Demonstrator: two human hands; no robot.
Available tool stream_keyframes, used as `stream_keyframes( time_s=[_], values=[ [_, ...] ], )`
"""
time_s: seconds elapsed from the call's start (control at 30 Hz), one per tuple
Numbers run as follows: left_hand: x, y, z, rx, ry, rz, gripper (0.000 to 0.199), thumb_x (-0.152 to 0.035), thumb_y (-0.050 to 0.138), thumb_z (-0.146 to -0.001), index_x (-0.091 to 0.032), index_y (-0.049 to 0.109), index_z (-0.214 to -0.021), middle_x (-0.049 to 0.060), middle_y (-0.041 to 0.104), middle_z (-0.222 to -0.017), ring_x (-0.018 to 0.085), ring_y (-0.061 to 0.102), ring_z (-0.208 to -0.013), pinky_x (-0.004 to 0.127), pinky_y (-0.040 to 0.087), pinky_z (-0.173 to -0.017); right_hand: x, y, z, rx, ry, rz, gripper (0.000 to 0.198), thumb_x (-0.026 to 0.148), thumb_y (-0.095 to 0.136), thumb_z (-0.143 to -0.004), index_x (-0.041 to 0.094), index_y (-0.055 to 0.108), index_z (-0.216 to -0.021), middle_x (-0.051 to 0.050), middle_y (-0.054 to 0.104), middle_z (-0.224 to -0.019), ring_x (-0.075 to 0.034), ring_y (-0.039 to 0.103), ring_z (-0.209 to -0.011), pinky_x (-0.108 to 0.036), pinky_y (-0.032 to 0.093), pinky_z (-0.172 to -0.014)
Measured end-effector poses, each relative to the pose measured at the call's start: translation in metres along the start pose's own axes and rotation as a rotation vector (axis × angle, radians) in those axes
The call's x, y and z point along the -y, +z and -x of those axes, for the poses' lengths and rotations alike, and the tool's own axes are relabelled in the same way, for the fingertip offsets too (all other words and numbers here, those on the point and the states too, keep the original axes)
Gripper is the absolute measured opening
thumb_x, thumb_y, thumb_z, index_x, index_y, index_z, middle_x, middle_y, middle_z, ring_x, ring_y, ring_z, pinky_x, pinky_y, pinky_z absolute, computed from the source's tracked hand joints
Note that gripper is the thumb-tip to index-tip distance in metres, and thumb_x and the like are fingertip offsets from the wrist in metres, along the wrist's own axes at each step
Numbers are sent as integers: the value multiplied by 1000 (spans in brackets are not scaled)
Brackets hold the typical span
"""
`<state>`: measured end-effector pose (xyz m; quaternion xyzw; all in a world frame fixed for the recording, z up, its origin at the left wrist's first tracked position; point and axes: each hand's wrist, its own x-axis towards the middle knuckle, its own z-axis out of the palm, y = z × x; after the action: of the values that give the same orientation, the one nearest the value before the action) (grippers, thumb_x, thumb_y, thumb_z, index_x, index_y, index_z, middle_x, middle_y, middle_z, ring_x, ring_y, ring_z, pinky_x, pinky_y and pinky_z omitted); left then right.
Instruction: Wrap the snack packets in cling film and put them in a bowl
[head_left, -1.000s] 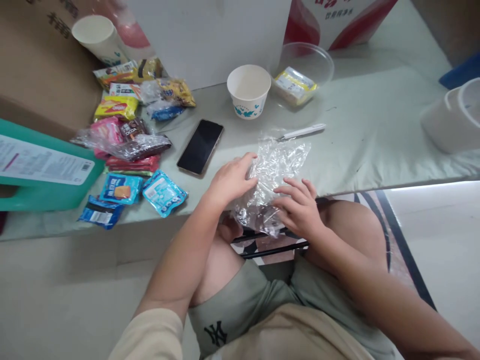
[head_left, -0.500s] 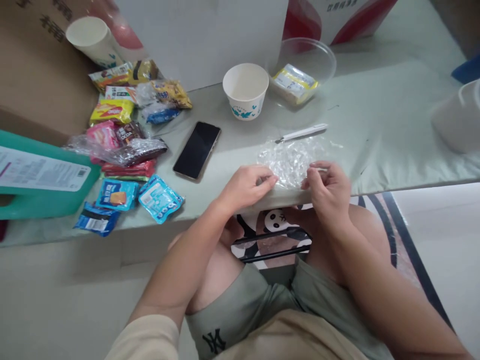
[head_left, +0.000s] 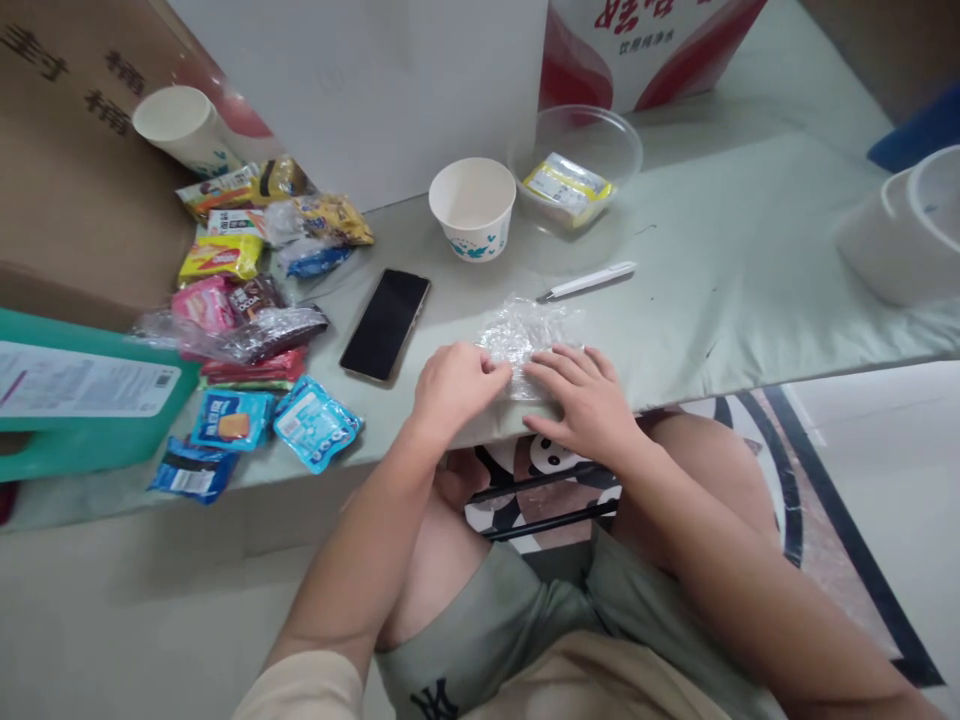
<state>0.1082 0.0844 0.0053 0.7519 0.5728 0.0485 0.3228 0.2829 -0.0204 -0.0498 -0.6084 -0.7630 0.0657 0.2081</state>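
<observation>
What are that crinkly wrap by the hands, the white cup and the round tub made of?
The crinkly wrap looks like thin plastic film: see-through, creased and glinting. The white cup seems paper, smooth and fairly matt with printed blue leaves, though maybe plastic. The round tub is probably clear, smooth plastic: its wall is see-through.

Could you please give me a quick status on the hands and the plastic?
Left hand against the clear plastic, grip unclear. Right hand open, fingers spread on it. Plastic crumpled, near the edge of the table. White pen close beyond it.
</observation>
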Motion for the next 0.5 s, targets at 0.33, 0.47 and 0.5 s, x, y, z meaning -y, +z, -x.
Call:
stream_keyframes(
  time_s=[0.33, 0.47, 0.5],
  values=[
    [29, -16, -6, -291, 281, 640, 45, -56, 61, -87, -18, 68, -63, 2, 59, -57, 14, 55, -60, 29, 41, -64, 19, -32, 21, 14, -37, -343, 20, 14, 55, -92, 24, 72, -97, -1, 81, -97, -22, 76, -96, -51, 41, -112],
    [30, -16, -4, 336, 384, 1077, 69, -82, 62, -75, -19, 78, -97, 14, 78, -104, 29, 73, -105, 39, 56, -87, 23, -71, -22, 132, 345, -742, 14, 33, 64, -90, 21, 71, -86, -2, 74, -74, -16, 68, -64, -29, 53, -62],
    [30, -16, -4, 469, 352, 1138, 74, -86, 63, -71, -19, 77, -98, 15, 78, -106, 32, 73, -108, 43, 57, -88, 20, -76, -36, 154, 393, -812, 17, 37, 68, -88, 20, 70, -83, -2, 72, -70, -15, 66, -61, -27, 50, -57]
  ],
)
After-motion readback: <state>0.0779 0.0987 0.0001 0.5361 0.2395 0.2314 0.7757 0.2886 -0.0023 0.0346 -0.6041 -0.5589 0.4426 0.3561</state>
